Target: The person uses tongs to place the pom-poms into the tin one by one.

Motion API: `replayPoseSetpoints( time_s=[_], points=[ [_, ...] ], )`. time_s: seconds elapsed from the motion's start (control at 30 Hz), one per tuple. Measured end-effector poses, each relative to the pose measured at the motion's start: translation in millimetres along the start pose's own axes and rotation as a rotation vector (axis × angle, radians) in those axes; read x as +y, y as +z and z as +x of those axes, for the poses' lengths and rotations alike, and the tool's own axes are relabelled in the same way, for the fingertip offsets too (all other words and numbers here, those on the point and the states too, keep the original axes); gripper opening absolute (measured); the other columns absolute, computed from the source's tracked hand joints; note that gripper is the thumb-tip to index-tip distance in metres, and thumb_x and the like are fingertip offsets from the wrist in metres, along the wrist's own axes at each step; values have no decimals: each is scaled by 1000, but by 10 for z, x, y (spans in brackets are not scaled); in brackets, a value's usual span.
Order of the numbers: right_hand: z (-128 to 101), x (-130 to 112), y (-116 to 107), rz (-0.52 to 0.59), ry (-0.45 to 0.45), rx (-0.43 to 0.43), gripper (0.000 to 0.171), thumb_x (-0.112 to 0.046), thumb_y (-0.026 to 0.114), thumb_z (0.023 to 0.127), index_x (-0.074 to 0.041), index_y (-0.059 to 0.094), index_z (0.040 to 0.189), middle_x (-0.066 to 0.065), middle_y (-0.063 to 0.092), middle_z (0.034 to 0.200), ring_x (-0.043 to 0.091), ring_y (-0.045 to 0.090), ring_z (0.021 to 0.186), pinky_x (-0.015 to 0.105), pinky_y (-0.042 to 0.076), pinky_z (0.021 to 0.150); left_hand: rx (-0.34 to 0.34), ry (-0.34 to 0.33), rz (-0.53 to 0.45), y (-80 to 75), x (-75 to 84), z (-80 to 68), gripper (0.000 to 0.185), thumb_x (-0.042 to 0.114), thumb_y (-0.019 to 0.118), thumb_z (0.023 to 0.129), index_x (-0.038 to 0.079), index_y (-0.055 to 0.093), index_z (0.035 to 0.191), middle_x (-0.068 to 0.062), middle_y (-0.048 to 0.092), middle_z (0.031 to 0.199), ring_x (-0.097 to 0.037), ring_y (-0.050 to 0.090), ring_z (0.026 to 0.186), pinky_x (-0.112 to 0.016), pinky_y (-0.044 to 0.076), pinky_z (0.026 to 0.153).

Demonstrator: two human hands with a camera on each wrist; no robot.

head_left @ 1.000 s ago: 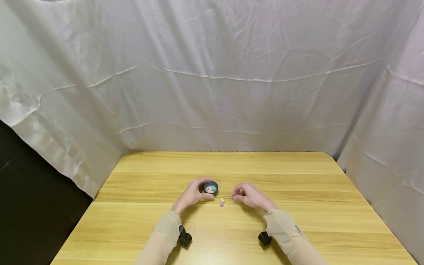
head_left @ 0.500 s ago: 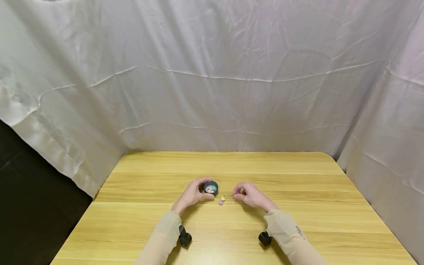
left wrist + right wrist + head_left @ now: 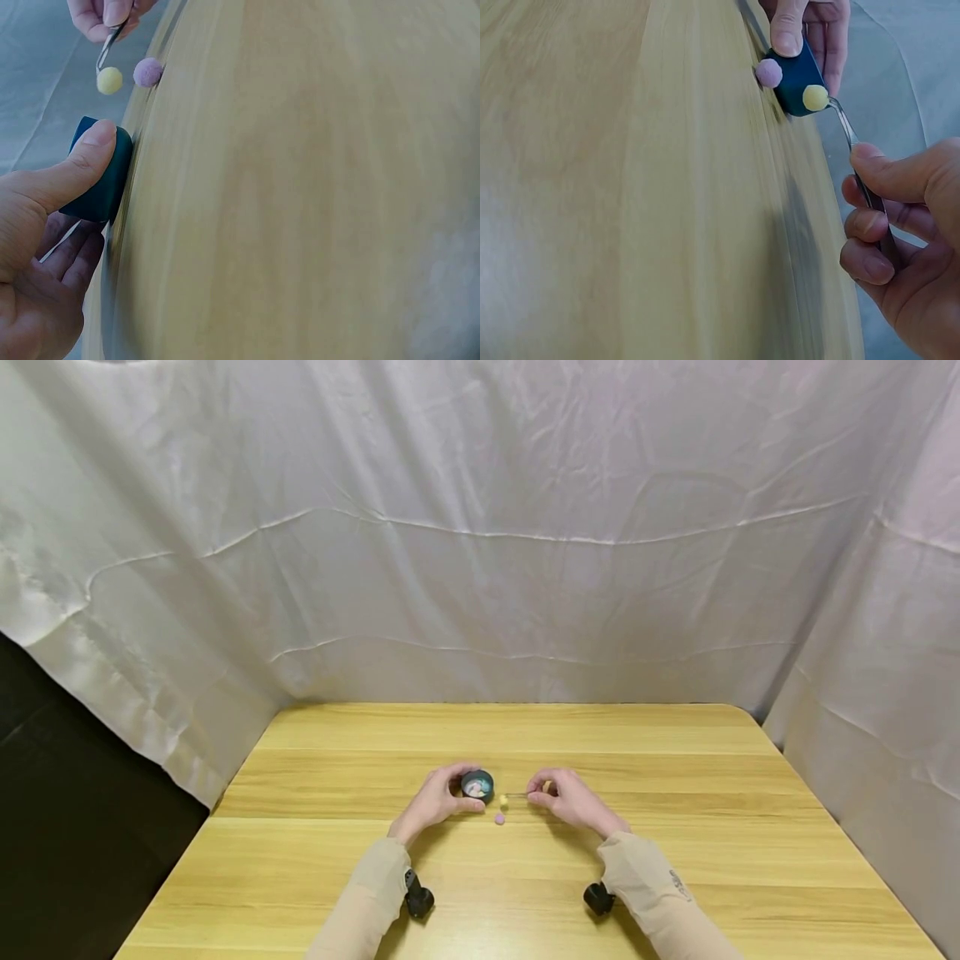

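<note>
**Pom-pom in tweezers, beside the cup**

L to R: left hand (image 3: 435, 800) curls thumb & fingers round small dark cup (image 3: 477, 785) on table (image 3: 675, 860). Purple pom-pom (image 3: 499, 818) lies just in front. Right hand (image 3: 572, 802) pinches tweezers (image 3: 855, 150), tips clamped on yellow pom-pom (image 3: 503, 798), just beside cup, off the wood. Prob. featherlight, soft, squashy; grip mid-ball, gently. Sleeve print unreadable.

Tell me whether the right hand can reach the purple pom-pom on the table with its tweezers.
Probably yes: the purple pom-pom lies bare on the table, right beside the right hand, though its tweezers already hold a yellow pom-pom.
</note>
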State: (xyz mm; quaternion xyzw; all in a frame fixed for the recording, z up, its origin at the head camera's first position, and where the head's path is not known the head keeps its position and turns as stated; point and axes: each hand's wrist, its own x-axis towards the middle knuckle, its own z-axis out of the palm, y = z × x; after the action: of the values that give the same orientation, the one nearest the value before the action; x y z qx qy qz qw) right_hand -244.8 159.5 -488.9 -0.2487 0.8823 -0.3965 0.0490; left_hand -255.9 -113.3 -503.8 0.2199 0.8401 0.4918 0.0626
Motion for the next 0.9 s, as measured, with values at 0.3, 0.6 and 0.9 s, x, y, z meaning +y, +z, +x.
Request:
replayPoseSetpoints(
  time_s=[0.3,0.6,0.9],
  points=[
    [74,-77,94,0,42,95,7,-8,65,97,-6,71,97,4,65,87,4,47,57,19,40,48,13,-6,-6,5,9,-9,61,13,84,81,2,59,136,-19,66,131,-34,64,119,-51,51,104],
    [175,-192,177,13,93,156,4,-10,68,96,-9,71,95,4,66,85,7,49,58,20,41,49,16,-4,15,3,8,-1,61,14,84,81,1,60,135,-17,66,132,-34,63,121,-51,50,105],
    [233,-259,203,20,89,174,4,-10,68,95,-9,72,95,4,69,86,7,51,60,20,43,52,20,-2,30,5,15,8,59,14,84,82,2,60,135,-17,67,131,-32,64,120,-51,50,105]
  ],
)
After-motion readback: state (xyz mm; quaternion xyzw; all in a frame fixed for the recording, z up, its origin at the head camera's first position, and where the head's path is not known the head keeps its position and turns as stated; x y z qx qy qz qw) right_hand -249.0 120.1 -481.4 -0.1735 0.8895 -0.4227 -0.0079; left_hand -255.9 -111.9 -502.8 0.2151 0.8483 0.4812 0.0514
